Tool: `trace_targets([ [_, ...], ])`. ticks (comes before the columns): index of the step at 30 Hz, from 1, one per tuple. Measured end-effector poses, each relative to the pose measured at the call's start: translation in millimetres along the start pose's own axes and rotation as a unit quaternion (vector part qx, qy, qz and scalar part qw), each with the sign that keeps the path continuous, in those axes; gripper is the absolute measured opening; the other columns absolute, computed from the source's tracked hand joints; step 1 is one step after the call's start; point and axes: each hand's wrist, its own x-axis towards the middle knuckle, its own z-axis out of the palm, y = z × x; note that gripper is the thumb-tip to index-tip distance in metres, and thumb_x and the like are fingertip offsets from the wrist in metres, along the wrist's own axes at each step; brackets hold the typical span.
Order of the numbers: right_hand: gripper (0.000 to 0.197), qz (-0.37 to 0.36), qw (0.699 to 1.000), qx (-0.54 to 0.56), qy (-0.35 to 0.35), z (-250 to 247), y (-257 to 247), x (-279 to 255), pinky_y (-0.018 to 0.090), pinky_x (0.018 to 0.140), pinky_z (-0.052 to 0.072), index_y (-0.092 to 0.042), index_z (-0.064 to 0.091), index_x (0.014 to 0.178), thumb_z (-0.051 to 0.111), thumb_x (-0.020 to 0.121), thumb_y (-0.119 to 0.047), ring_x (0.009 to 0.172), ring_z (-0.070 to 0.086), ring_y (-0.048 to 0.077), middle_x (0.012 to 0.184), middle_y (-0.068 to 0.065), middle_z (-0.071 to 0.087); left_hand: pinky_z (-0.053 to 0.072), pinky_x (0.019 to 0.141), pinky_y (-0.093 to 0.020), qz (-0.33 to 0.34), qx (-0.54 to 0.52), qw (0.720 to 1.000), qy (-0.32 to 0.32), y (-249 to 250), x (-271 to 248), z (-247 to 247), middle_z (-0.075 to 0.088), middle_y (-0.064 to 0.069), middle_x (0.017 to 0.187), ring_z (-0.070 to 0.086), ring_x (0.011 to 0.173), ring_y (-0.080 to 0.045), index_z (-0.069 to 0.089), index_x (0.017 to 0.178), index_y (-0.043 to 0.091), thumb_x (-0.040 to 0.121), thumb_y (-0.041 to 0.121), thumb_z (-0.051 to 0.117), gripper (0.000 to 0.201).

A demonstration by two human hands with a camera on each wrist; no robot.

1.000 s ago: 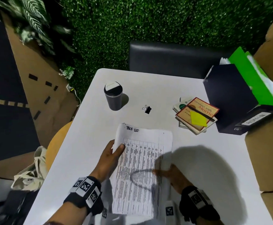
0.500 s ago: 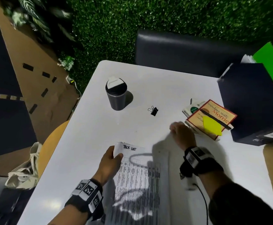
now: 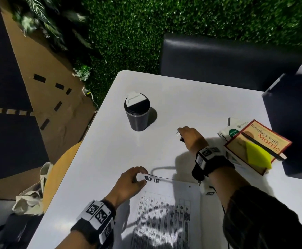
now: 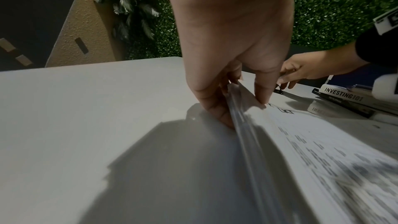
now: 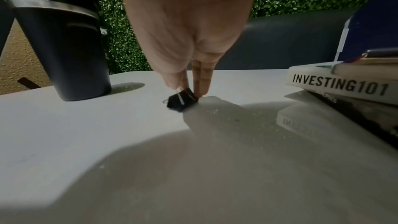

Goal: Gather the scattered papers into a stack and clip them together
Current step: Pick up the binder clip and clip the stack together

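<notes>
The right arm, in a dark sleeve, reaches from the near right edge across the white table [image 3: 209,97] toward its middle, wrist bent down so that the right hand [image 3: 191,138] tips onto the surface; the left hand [image 3: 128,184] lies nearer, at the far left corner of the stack of papers [image 3: 166,212], which rests flat at the near edge with its left side lifted. Beyond the table stands a dark chair [image 3: 227,60] against a green hedge wall. At the right are a dark binder [image 3: 294,126] and a pile of books [image 3: 254,141]; a black lidded cup [image 3: 137,112] stands upright just left of the right hand, nothing lying between them. The left hand's thumb and fingers pinch the papers' corner. The right hand's thumb and two fingertips [image 5: 201,89] close narrowly on the black binder clip [image 5: 182,99], which sits on the table, well apart from the papers.
</notes>
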Motion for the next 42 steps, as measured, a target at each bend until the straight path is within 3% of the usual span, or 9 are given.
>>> trace_targets([
  [3, 0.027, -0.030, 1.000, 0.005, 0.004, -3, 7, -5, 0.038, 0.081, 0.047, 0.000, 0.060, 0.108, 0.049, 0.084, 0.004, 0.098, 0.060, 0.036, 0.104, 0.022, 0.061, 0.037, 0.059, -0.024, -0.005, 0.038, 0.999, -0.016, 0, 7, -1, 0.062, 0.013, 0.069, 0.042, 0.045, 0.000, 0.067, 0.096, 0.041, 0.077, 0.019, 0.059, 0.030],
  [7, 0.018, -0.072, 0.997, 0.015, -0.030, 0, 18, -24, 0.027, 0.047, 0.050, -0.004, 0.066, 0.067, 0.079, 0.059, 0.003, 0.053, 0.063, 0.030, 0.061, 0.013, 0.063, 0.041, 0.067, -0.025, -0.018, 0.072, 0.997, -0.029, 2, 15, -1, 0.068, 0.004, 0.089, 0.048, 0.051, 0.005, 0.062, 0.084, 0.062, 0.070, 0.029, 0.057, 0.036],
  [9, 0.008, -0.064, 0.996, 0.045, -0.039, -4, 16, -39, 0.034, 0.059, 0.050, -0.001, 0.065, 0.072, 0.063, 0.075, -0.009, 0.068, 0.064, 0.035, 0.073, 0.018, 0.066, 0.041, 0.066, -0.025, -0.034, 0.067, 0.997, -0.030, 4, 16, -1, 0.067, 0.011, 0.078, 0.047, 0.047, 0.005, 0.065, 0.082, 0.059, 0.068, 0.031, 0.058, 0.032],
  [12, 0.038, 0.016, 0.987, 0.160, 0.023, 0, 6, -64, 0.037, 0.067, 0.047, 0.002, 0.063, 0.073, 0.036, 0.079, -0.025, 0.077, 0.062, 0.038, 0.086, 0.021, 0.063, 0.039, 0.064, -0.025, -0.061, 0.067, 0.994, -0.052, 8, 17, -2, 0.055, 0.020, 0.047, 0.046, 0.046, 0.001, 0.068, 0.084, 0.046, 0.067, 0.035, 0.062, 0.021],
  [19, 0.047, -0.028, 0.984, 0.168, 0.061, 33, -40, -138, 0.035, 0.079, 0.055, -0.005, 0.063, 0.091, 0.025, 0.088, -0.031, 0.099, 0.066, 0.030, 0.136, 0.017, 0.051, 0.051, 0.072, -0.031, -0.052, 0.143, 0.984, -0.095, 29, 22, 2, 0.057, 0.019, 0.050, 0.054, 0.058, -0.013, 0.067, 0.074, 0.038, 0.067, 0.023, 0.059, 0.019],
  [25, 0.012, -0.086, 0.986, 0.135, 0.036, 49, -44, -156, 0.032, 0.082, 0.055, -0.010, 0.066, 0.092, 0.057, 0.088, -0.016, 0.110, 0.062, 0.028, 0.124, 0.014, 0.061, 0.039, 0.061, -0.028, -0.047, 0.125, 0.987, -0.093, 31, 23, 13, 0.052, 0.013, 0.043, 0.046, 0.049, -0.013, 0.067, 0.065, 0.027, 0.064, 0.006, 0.054, 0.025],
  [32, 0.026, -0.088, 0.986, 0.141, 0.022, 44, -36, -149, 0.030, 0.071, 0.051, -0.010, 0.058, 0.097, 0.062, 0.087, -0.033, 0.084, 0.065, 0.026, 0.098, 0.009, 0.066, 0.044, 0.065, -0.024, -0.065, 0.204, 0.973, -0.087, 37, 24, 17, 0.062, 0.012, 0.058, 0.056, 0.063, -0.013, 0.065, 0.067, 0.033, 0.067, 0.017, 0.059, 0.017],
  [37, 0.054, -0.046, 0.974, 0.220, -0.029, 30, -34, -139, 0.030, 0.082, 0.051, -0.009, 0.046, 0.127, 0.067, 0.083, -0.031, 0.094, 0.067, 0.027, 0.114, 0.013, 0.066, 0.043, 0.067, -0.026, -0.061, 0.232, 0.966, -0.100, 40, 25, 19, 0.062, 0.012, 0.065, 0.059, 0.071, -0.014, 0.059, 0.068, 0.030, 0.069, 0.029, 0.061, 0.003],
  [42, 0.040, -0.044, 0.986, 0.153, -0.036, 29, -34, -131, 0.035, 0.081, 0.048, -0.006, 0.056, 0.110, 0.061, 0.087, -0.039, 0.094, 0.062, 0.032, 0.100, 0.018, 0.067, 0.041, 0.083, -0.032, -0.065, 0.271, 0.956, -0.089, 41, 25, 23, 0.072, 0.009, 0.083, 0.063, 0.085, -0.014, 0.059, 0.085, 0.024, 0.062, 0.045, 0.053, 0.031],
])
